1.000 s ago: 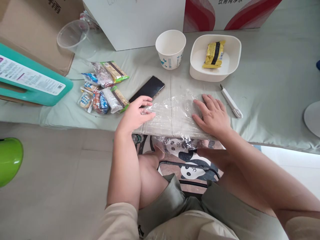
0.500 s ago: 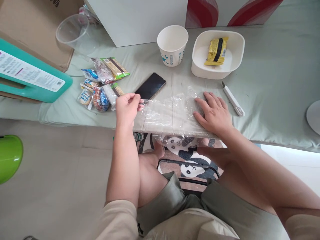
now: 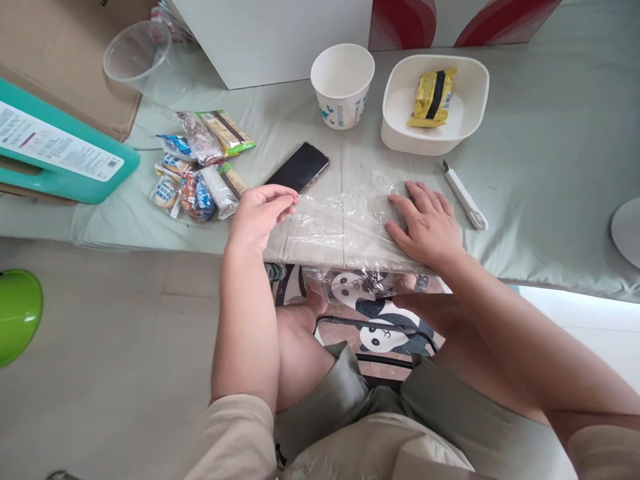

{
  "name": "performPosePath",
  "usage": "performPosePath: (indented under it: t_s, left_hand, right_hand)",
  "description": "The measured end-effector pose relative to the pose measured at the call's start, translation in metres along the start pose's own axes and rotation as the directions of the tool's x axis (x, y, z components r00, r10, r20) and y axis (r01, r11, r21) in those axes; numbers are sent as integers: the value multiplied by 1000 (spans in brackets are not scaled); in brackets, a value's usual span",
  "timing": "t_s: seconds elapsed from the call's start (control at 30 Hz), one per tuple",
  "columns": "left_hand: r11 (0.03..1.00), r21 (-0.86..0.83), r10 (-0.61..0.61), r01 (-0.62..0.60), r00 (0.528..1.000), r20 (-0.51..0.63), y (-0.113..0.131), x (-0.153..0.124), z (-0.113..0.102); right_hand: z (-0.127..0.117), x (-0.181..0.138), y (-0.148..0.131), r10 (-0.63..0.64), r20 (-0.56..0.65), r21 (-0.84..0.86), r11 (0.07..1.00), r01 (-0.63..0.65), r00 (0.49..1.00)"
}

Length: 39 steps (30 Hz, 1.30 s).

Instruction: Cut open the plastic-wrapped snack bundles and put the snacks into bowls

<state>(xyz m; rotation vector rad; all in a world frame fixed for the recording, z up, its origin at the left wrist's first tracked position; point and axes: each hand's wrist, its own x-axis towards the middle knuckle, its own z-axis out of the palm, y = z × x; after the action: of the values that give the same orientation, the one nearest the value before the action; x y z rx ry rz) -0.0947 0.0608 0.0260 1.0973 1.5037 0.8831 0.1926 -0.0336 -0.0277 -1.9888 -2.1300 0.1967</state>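
A crumpled sheet of clear plastic film [image 3: 325, 223] lies across the front of the cloth-covered table [image 3: 545, 180], part of it hanging over the edge. My left hand [image 3: 265, 208] pinches the film's left end between thumb and fingertips. On the film's right side my right hand [image 3: 427, 220] lies flat, fingers spread, pressing it to the cloth. Just behind my left hand is a black smartphone [image 3: 300, 168]. To the right of my right hand rests a white utility knife [image 3: 465, 195], its blade end pointing away from me.
Behind are a white paper cup [image 3: 343, 113] and a white bowl [image 3: 400, 130] holding a yellow packet [image 3: 433, 98]. Several wrapped snacks [image 3: 200, 167] lie left, near a clear plastic cup [image 3: 140, 63] and a green jug [image 3: 113, 187]. A white box [image 3: 280, 40] stands at the back.
My left hand's wrist has turned a little and its fingers have shifted slightly along the film's end, still pinching. My right hand stays flat in place. The view has tilted slightly.
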Motion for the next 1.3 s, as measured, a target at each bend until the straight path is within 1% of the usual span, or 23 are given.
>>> performPosePath:
  t_s: [0.07, 0.17, 0.23, 0.27, 0.33, 0.37, 0.4, 0.43, 0.47, 0.5, 0.53, 0.57, 0.63, 0.73, 0.83, 0.87, 0.93, 0.97, 1.03, 1.1, 1.17, 1.23, 1.3]
  left_hand:
    - [998, -28, 51, -52, 998, -22, -4, 4, -1]
    - [997, -34, 60, -63, 995, -76, -5, 7, -1]
    - [997, -30, 64, -70, 985, -162, -2, 8, -1]
    - [996, -32, 77, -86, 971, -226, 0, 8, -1]
    - [988, -64, 106, -138, 928, -358, 4, 8, -3]
    - [984, -92, 103, -150, 914, -392, 5, 8, -3]
    - [984, -119, 79, -134, 919, -385, 6, 7, -4]
    - [987, -134, 43, -93, 940, -339, 5, 5, -4]
    - [991, -129, 5, -40, 965, -261, 4, 3, -4]
    - [995, -98, -25, 9, 985, -169, 3, 1, -4]
    - [998, -49, -36, 32, 996, -77, 1, -1, -4]
    - [1000, 1, -23, 23, 1000, 0, -1, -2, -5]
    - [996, 55, 60, -65, 994, 90, -3, -3, -6]
    - [983, -1, 182, -183, 976, 118, -5, -1, -7]
    - [966, -145, 231, -216, 967, 103, -6, 5, -8]
    - [957, -194, 238, -216, 966, 98, -7, 8, -8]
    - [936, -283, 240, -208, 967, 84, -9, 14, -8]
    - [927, -319, 233, -198, 969, 76, -10, 17, -8]
    - [914, -371, 199, -163, 978, 62, -10, 21, -8]
    - [915, -393, 132, -91, 988, 80, -9, 20, -7]
    - [933, -358, 41, 19, 987, 159, -8, 16, -5]
    - [960, -259, -39, 109, 964, 262, -9, 9, -2]
    - [985, -131, -62, 116, 932, 356, -12, 2, 2]
  right_hand:
    - [0, 0, 0, 2, 7, 4, 1000, -2, 1000]
    - [0, 0, 0, 0, 3, 18, 1000, 0, 1000]
    - [0, 0, 0, -2, -3, 28, 1000, 2, 1000]
    - [0, 0, 0, -1, -4, 30, 1000, 1, 1000]
    - [0, 0, 0, 3, -4, 37, 999, -2, 1000]
    - [0, -1, 1, 4, -10, 45, 999, -3, 1000]
    - [0, 0, 1, 3, -22, 60, 998, -1, 1000]
    - [0, 0, 2, -1, -40, 83, 997, 4, 999]
    - [0, 1, 3, -2, -65, 115, 993, 9, 998]
    - [1, 2, 5, 1, -96, 154, 988, 14, 995]
    - [2, 4, 6, 11, -129, 198, 980, 15, 992]
    - [2, 6, 8, 27, -159, 245, 969, 13, 987]
    - [2, 10, 12, 78, -202, 338, 941, -5, 976]
    - [0, 12, 19, 177, -248, 473, 880, -40, 953]
    - [-3, 8, 27, 307, -267, 602, 793, -90, 914]
    - [-3, 6, 30, 346, -244, 644, 756, -116, 906]
    - [-1, 1, 37, 392, -150, 721, 672, -171, 908]
    - [1, -2, 40, 393, -100, 755, 628, -187, 914]
    - [5, -4, 44, 351, -32, 814, 553, -180, 936]
    - [8, -4, 45, 306, -29, 860, 493, -132, 952]
    - [10, -2, 45, 311, -64, 897, 435, -83, 948]
    - [9, 2, 47, 374, -86, 930, 362, -60, 924]
    - [7, 6, 52, 439, -80, 959, 278, -51, 895]
